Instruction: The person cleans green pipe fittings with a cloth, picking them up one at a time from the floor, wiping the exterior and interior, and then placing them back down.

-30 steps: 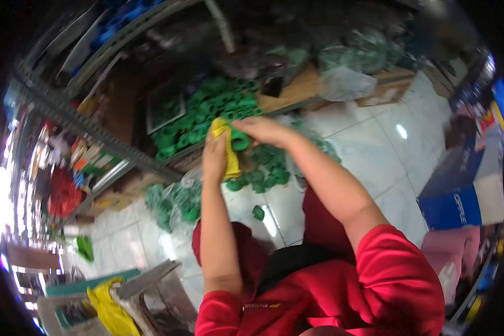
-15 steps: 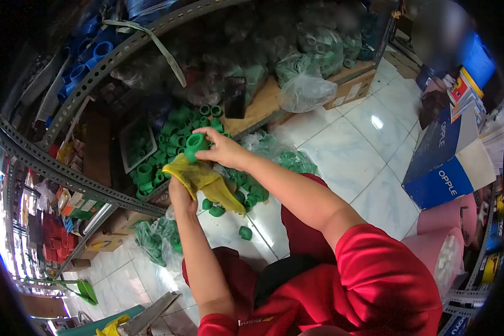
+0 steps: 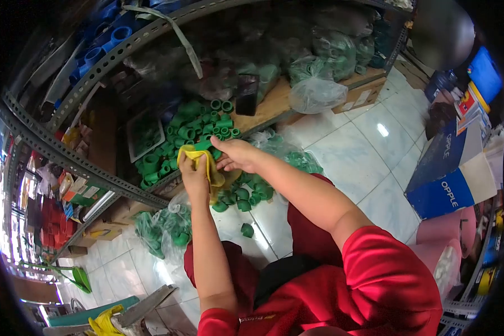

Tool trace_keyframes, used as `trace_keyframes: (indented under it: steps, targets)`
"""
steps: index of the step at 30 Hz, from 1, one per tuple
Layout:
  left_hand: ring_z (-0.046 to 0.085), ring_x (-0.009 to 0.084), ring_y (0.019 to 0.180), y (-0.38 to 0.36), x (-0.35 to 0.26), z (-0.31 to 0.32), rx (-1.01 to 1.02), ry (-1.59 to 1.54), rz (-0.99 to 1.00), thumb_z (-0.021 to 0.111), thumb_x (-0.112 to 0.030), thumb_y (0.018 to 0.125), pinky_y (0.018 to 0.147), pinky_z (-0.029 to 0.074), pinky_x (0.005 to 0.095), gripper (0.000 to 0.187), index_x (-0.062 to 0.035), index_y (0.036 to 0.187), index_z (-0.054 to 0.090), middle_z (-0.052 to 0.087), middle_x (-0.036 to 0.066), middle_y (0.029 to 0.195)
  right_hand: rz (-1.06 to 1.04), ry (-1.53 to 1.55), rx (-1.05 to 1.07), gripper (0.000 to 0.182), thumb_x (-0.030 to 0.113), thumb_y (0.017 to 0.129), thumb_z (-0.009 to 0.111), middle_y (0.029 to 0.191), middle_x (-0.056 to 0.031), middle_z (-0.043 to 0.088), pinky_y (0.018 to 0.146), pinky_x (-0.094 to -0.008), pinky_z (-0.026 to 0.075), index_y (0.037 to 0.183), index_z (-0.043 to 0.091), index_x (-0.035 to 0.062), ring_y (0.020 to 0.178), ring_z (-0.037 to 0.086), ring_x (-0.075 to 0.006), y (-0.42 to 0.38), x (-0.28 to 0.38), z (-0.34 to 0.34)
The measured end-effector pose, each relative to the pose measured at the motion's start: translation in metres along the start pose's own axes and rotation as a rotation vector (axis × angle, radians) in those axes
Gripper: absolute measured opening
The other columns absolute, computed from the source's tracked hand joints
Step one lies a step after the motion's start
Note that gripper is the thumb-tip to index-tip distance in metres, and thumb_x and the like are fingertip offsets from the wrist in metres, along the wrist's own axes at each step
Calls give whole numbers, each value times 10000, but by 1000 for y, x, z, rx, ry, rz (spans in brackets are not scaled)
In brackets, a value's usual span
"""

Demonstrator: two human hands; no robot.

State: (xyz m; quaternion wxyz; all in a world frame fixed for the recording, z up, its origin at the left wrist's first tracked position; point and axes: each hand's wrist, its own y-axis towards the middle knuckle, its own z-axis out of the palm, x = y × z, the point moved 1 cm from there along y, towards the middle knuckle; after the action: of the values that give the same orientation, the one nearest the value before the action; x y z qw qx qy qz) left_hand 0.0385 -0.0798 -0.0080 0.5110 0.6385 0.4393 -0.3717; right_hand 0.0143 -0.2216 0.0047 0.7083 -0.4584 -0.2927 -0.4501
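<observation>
My left hand [image 3: 195,178] is closed on a yellow cloth [image 3: 213,175], which is bunched up and hangs down past my fingers. Against the cloth's upper edge is a green pipe fitting [image 3: 205,144], partly covered by the cloth and my fingers. My right hand [image 3: 238,155] grips this fitting from the right, its fingertips touching the cloth. Just beyond both hands, a pile of loose green fittings [image 3: 176,134] lies on the low shelf. More green fittings [image 3: 243,194] lie on the floor below my hands.
A dark phone [image 3: 247,94] rests on the wooden shelf board [image 3: 271,106]. Perforated metal shelf rails [image 3: 103,61] cross on the left. Clear bags of green fittings [image 3: 165,227] sit on the tiled floor [image 3: 353,151]. A blue-and-white box [image 3: 442,173] and pink rolls [image 3: 439,241] stand at the right.
The cloth has gone from lying flat over my left hand to being bunched around the fitting. My left fingers now show on its outside. The fitting is more hidden, and the view has shifted slightly.
</observation>
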Motion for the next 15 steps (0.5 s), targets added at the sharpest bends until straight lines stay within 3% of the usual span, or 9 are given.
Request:
trace_keyframes:
  steps: [2, 3, 4, 7, 8, 10, 12, 14, 15]
  targets:
    - [398, 232, 1109, 1, 4, -1, 80, -44, -26, 517, -154, 820, 913, 307, 293, 290, 22, 1050, 509, 377, 118, 1234, -134, -78, -60, 525, 498, 797, 490, 964, -33, 532, 570, -214, 401, 1104, 450, 73, 708, 532, -123, -6, 4, -1]
    - [450, 193, 1048, 0, 8, 1, 76, -313, -179, 461, -186, 859, 859, 354, 272, 324, 15, 1113, 462, 430, 86, 1185, -170, -78, 16, 492, 458, 814, 492, 986, 0, 532, 560, -187, 382, 1125, 451, 80, 729, 535, -105, -6, 6, -3]
    - [508, 155, 943, 1, 12, -1, 130, -534, -361, 418, -247, 887, 790, 399, 253, 347, -2, 1130, 445, 502, 61, 1084, -213, 51, 79, 459, 312, 838, 519, 999, -1, 528, 587, -198, 402, 1212, 397, 76, 771, 531, -94, -13, 11, 3]
    - [542, 164, 852, 2, 0, -6, 218, -924, -465, 403, -340, 886, 722, 452, 288, 366, -33, 1066, 486, 547, 65, 975, -385, -131, 204, 525, 20, 790, 529, 1020, -12, 522, 686, -216, 436, 1275, 355, 119, 815, 514, -88, -13, 11, 5]
    - [546, 175, 852, 3, 0, -7, 251, -987, -484, 402, -366, 881, 714, 461, 297, 386, -35, 1059, 488, 550, 65, 969, -405, -270, 245, 536, 23, 798, 521, 1125, -16, 494, 766, -224, 419, 1286, 340, 151, 968, 469, -81, -12, 13, 3]
    - [551, 184, 844, -2, -7, -9, 239, -1009, -505, 401, -393, 874, 716, 464, 302, 406, -37, 1047, 492, 553, 69, 960, -601, -439, 214, 527, 19, 791, 526, 1118, -11, 497, 781, -220, 410, 1276, 360, 144, 966, 469, -81, -9, 12, 6]
    - [553, 179, 838, 3, 6, -6, 251, -984, -533, 390, -386, 879, 708, 466, 300, 391, -46, 1040, 496, 555, 62, 942, -676, -528, 171, 478, 51, 804, 527, 1054, -27, 524, 739, -219, 427, 1256, 382, 105, 873, 509, -77, -9, 12, 7]
    - [551, 164, 831, -1, 0, -5, 386, -803, -441, 400, -357, 881, 710, 465, 294, 351, -52, 1023, 501, 550, 57, 924, -434, -397, 114, 396, 153, 837, 519, 927, -33, 558, 642, -210, 449, 1212, 425, 65, 716, 545, -77, -11, 12, 9]
    - [537, 140, 824, -5, 10, -1, 264, -675, -402, 417, -302, 881, 710, 456, 274, 297, -55, 1022, 502, 539, 44, 900, -390, -311, 58, 414, 279, 849, 507, 799, -17, 557, 527, -196, 435, 1180, 444, 39, 573, 531, -77, -14, 11, 9]
